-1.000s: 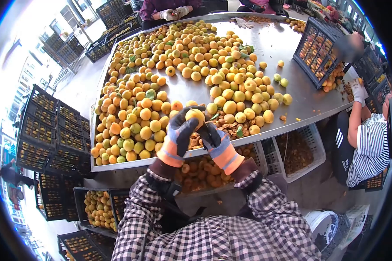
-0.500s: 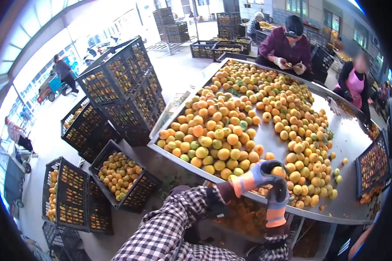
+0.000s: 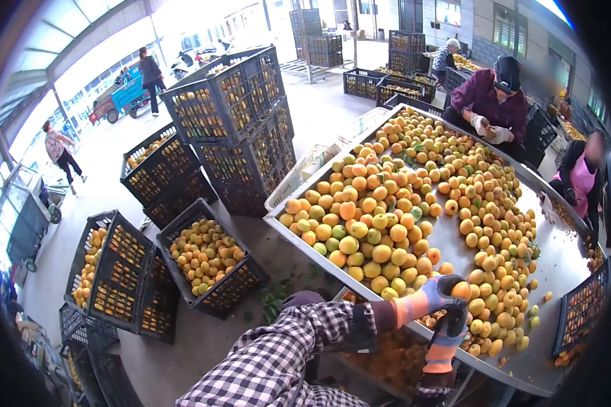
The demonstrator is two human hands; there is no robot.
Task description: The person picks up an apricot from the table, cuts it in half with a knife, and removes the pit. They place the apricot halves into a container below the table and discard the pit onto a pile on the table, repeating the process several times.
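Observation:
My left hand (image 3: 433, 296), in a grey and orange glove, reaches from the checked sleeve and grips a yellow-orange apricot (image 3: 461, 289) over the near edge of the steel table (image 3: 563, 268). My right hand (image 3: 449, 331), gloved the same way, comes up from below and touches the same fruit with its fingers. A big heap of apricots (image 3: 387, 203) covers the table just beyond my hands.
Black crates of apricots (image 3: 207, 261) stand on the floor at left, with more stacked high (image 3: 231, 108) behind. A bin of fruit (image 3: 387, 353) sits under the table edge. A person in purple (image 3: 492, 102) and a person in a pink apron (image 3: 580, 180) work at the far side.
The view has swung left and up, from straight down on the table to the crates and the hall. Both hands stay together on the apricot at the table's near edge.

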